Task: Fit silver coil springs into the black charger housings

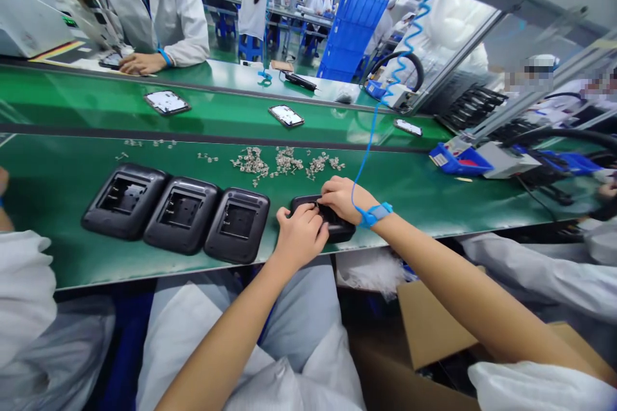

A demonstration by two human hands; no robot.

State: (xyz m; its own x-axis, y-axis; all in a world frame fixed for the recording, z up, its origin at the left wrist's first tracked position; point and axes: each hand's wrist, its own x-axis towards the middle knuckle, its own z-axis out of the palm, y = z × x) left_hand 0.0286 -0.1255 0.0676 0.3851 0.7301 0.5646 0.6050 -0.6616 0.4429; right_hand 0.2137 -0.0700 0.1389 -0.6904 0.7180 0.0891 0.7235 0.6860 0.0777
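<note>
A: Where were the hands?

B: Near the middle of the frame, slightly below centre. Both were on a black plastic housing [343, 232] at the near edge of the green workbench [400, 196]. The left hand [301, 231] lay over its left part, fingers bent and partly spread; the right hand [344, 198] came from the right with its fingers bunched near the recess.

A: Did they grip anything?

B: I couldn't tell whether either was closed on the housing or on some small part; the fingertips hid it.

A: And the right wrist?

B: It wore a blue wrist strap [376, 214], with a blue coiled cord [396, 80] rising to the top of the frame.

A: Any lettering nearby?

B: Left of centre, three similar black housings [237, 226] lay side by side. Their recesses showed rows of tiny pale marks, too small to identify as print or metal. Beyond the hands were heaps of small silvery metal pieces [288, 160].

A: Farther out?

B: At right, a blue bin [453, 166] carried a pale label [439, 158], its writing too small to read. Three flat devices [166, 103] with white faces, any print illegible, lay along the green conveyor [226, 109]. At upper left, a co-worker's hand [142, 63] rested across the belt.
</note>
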